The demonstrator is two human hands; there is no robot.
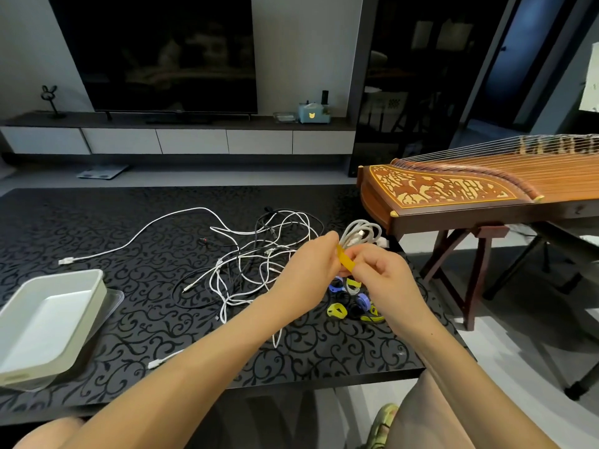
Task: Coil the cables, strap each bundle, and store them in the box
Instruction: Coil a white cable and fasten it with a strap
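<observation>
Above the patterned table, the left hand grips a coiled white cable, fingers curled round it. The right hand pinches a yellow strap at the coil's base. Loose cables lie tangled mid-table, spare straps lie under the hands, and the box sits at the far left.

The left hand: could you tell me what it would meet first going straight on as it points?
The left hand grips the coiled white cable, which comes first; beyond, probably the zither, depth unclear.
</observation>
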